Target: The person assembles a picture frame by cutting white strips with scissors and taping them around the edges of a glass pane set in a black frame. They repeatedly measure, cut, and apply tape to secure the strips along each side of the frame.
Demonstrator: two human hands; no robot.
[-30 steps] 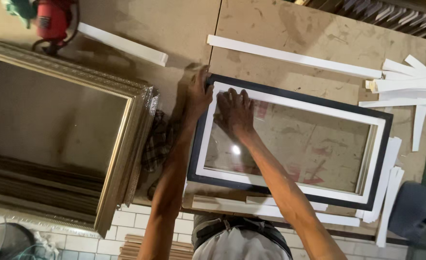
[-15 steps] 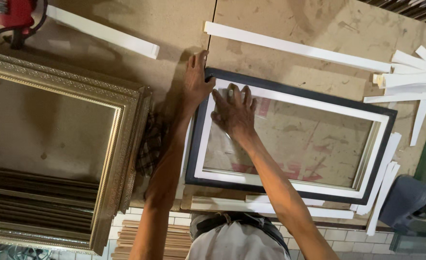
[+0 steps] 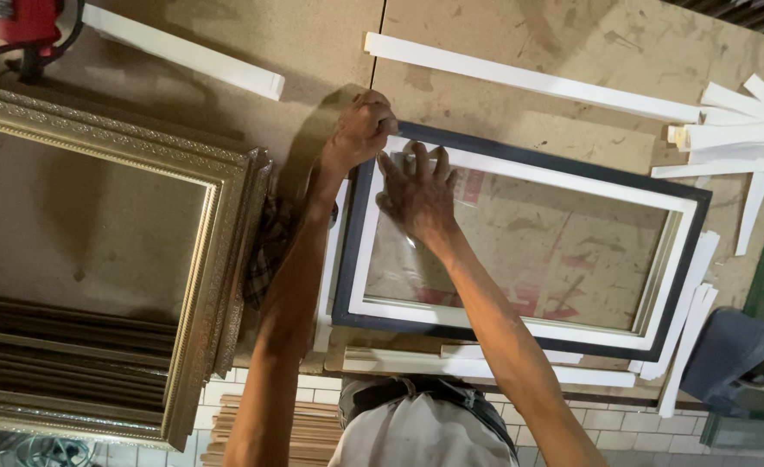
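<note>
Flat on the brown desk, near its front edge: a dark picture frame with a white inner border and a clear pane through which the board shows. At its far left corner, both hands. Left hand curled over the corner itself, fingers bent and closed on the frame's dark edge. Right hand just beside it, palm down on the pane, fingers spread flat and reaching the white border, clasping nothing. Forearms coming up from the bottom of the view, the left one crossing a checked cloth. To the left, touching that cloth, a large ornate gold frame. Beyond the dark frame, a long white strip lying across the desk; another white strip farther left, near a red power tool. At the far right, a loose pile of white offcuts. More white strips tucked under the frame's near side.
</note>
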